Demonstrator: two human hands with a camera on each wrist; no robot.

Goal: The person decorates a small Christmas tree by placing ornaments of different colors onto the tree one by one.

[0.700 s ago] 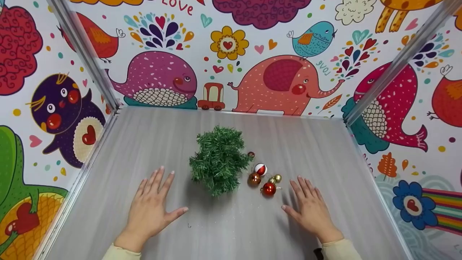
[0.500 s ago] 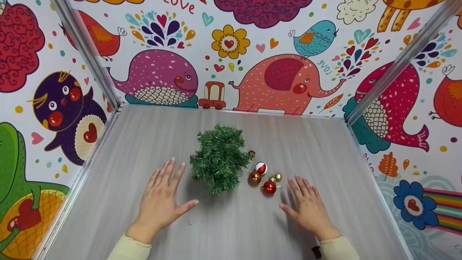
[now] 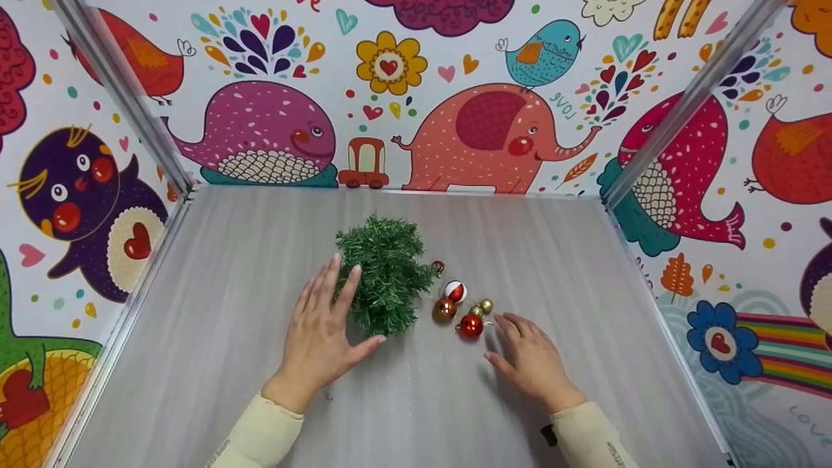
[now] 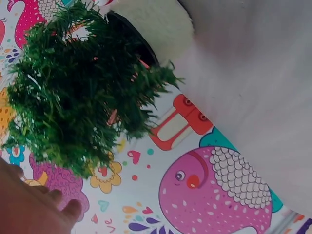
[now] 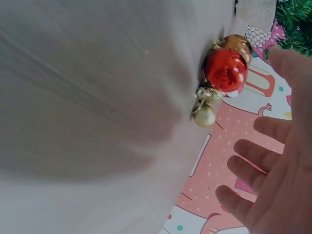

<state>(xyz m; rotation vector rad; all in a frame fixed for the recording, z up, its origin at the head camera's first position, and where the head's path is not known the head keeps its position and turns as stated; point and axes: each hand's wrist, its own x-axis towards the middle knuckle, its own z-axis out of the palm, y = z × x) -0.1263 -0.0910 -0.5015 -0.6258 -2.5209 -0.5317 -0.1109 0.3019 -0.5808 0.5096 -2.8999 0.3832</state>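
Tree base (image 4: 163, 29) shows in left wrist view, not head; left hand (image 3: 322, 331) and right hand (image 3: 530, 357) spread.

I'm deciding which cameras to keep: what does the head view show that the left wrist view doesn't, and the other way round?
Only the head view: the right hand, the pale sleeves and the small gold baubles. Only the left wrist view: the pale, dark-edged base under the green tree. Both: the tree, the left hand, the gray tabletop and the purple whale print.
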